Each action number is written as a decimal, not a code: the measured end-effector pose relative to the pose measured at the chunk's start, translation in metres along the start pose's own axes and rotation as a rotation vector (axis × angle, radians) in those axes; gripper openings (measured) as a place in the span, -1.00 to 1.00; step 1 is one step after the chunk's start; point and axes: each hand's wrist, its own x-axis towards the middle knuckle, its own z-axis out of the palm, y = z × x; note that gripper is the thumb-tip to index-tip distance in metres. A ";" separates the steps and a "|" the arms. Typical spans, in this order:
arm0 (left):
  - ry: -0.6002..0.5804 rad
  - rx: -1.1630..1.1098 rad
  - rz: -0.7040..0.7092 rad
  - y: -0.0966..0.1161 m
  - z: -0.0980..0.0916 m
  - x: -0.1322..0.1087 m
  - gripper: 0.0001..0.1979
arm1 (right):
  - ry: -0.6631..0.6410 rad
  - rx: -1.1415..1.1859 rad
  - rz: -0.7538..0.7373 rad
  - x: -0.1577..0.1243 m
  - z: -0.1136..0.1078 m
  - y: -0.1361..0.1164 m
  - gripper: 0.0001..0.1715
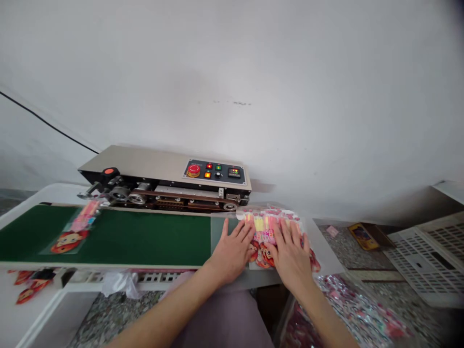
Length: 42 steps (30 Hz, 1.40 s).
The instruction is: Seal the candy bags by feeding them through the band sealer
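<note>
My left hand [234, 249] lies palm down with its fingers spread, over the left edge of a row of clear plastic packets [266, 236]. The packets hold pink and yellow pieces and cards printed with a red-haired cartoon figure. My right hand [292, 249] rests flat on the same packets further right, fingers spread. Between the two hands the printed fronts show; the rest is covered by my fingers. Left of my hands is the green conveyor belt [155, 237] of a band sealing machine [152, 162]. A single filled packet [76, 227] lies on the belt's left part.
The machine's control panel [217, 171] has lit buttons and a red stop knob. Several cartoon-printed pieces [31, 287] lie below the belt at left. A large plastic bag of shiny packets [358, 304] stands at lower right, near a white slatted crate [427, 261].
</note>
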 end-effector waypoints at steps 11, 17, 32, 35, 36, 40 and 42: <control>-0.018 0.068 -0.207 -0.036 -0.033 -0.037 -0.46 | -0.096 0.198 -0.086 0.023 -0.025 -0.068 -0.35; -0.004 -0.042 -0.032 -0.009 -0.029 -0.015 -0.43 | -0.040 0.114 -0.088 0.014 -0.023 -0.034 -0.44; -0.011 0.085 -0.232 -0.039 -0.032 -0.034 -0.46 | -0.102 0.215 -0.165 0.019 -0.021 -0.035 -0.43; 0.019 0.023 -0.159 -0.026 -0.032 -0.023 -0.46 | -0.102 0.162 -0.124 0.016 -0.024 -0.029 -0.48; 0.029 0.003 -0.094 -0.021 -0.029 -0.019 -0.45 | -0.105 0.144 -0.118 0.015 -0.024 -0.027 -0.49; 0.043 -0.039 -0.009 -0.009 -0.018 -0.012 -0.42 | -0.104 0.149 -0.179 0.014 -0.025 -0.025 -0.46; 0.038 -0.071 -0.074 -0.010 -0.017 -0.013 -0.41 | -0.096 0.156 -0.188 0.015 -0.025 -0.026 -0.50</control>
